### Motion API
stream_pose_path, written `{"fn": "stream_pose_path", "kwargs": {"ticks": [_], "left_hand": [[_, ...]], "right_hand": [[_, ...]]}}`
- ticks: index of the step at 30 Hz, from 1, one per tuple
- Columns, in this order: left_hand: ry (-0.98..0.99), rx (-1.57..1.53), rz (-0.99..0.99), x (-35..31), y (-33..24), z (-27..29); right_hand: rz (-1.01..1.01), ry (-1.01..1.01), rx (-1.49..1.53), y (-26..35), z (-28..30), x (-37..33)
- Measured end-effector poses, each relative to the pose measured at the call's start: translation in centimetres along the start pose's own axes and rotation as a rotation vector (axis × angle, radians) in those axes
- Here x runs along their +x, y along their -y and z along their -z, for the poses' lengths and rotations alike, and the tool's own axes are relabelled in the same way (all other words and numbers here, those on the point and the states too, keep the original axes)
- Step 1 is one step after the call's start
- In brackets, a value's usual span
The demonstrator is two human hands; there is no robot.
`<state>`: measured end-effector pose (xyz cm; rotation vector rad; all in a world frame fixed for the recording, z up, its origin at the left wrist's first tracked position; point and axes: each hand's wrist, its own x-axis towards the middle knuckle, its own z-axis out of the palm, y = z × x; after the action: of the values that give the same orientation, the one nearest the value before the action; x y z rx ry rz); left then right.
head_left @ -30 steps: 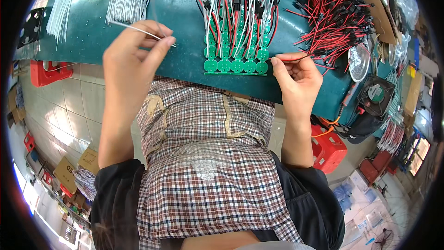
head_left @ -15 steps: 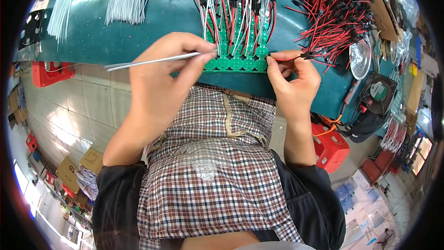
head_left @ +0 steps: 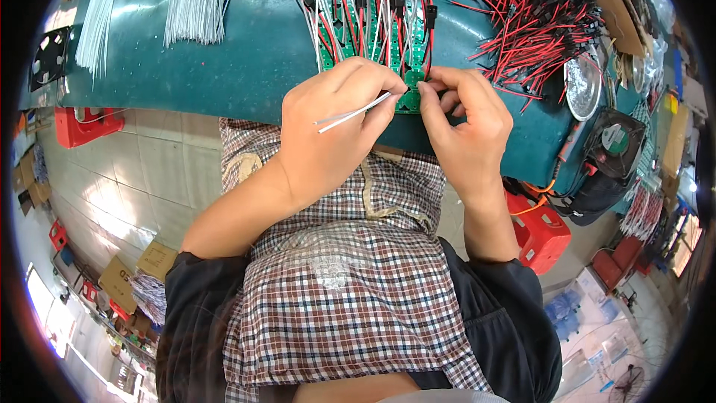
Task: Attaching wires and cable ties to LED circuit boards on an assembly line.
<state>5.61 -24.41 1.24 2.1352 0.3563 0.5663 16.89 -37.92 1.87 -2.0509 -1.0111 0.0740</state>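
Note:
A green circuit board panel [head_left: 412,101] lies at the table's near edge, partly hidden behind my hands. From it rises a dense bunch of white wires and red-and-black leads with black connectors [head_left: 398,1]. My left hand [head_left: 328,127] pinches a few thin white wires [head_left: 353,113], its fingertips over the front of the panel. Close beside them, my right hand [head_left: 473,123] is closed at the panel's right edge. Whatever lies between its thumb and finger is hidden. Just above it stands a lead with a black connector [head_left: 430,16].
Two bundles of white wire, a large one [head_left: 200,0] and a smaller one [head_left: 96,28], lie on the green table [head_left: 142,78]. At right are a heap of red-and-black leads [head_left: 526,26], a metal dish [head_left: 582,88], a soldering iron [head_left: 571,140] and a fan [head_left: 613,143].
My left hand has moved right along the panel with its white wires. The red-and-black lead that stuck out from my right hand no longer shows there.

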Motion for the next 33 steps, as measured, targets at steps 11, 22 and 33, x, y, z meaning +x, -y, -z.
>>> {"fn": "stream_pose_path", "kwargs": {"ticks": [11,22,33], "left_hand": [[-0.023,0.053,-0.043,0.3,0.0,-0.3],[-0.028,0.054,-0.061,0.3,0.1,-0.3],[0.049,0.036,-0.022,0.2,-0.3,0.1]], "right_hand": [[-0.044,-0.012,0.020,-0.3,-0.1,0.1],[-0.084,-0.027,0.041,-0.3,0.5,0.1],[-0.082,-0.183,-0.012,-1.9,2.5,1.2]]}}
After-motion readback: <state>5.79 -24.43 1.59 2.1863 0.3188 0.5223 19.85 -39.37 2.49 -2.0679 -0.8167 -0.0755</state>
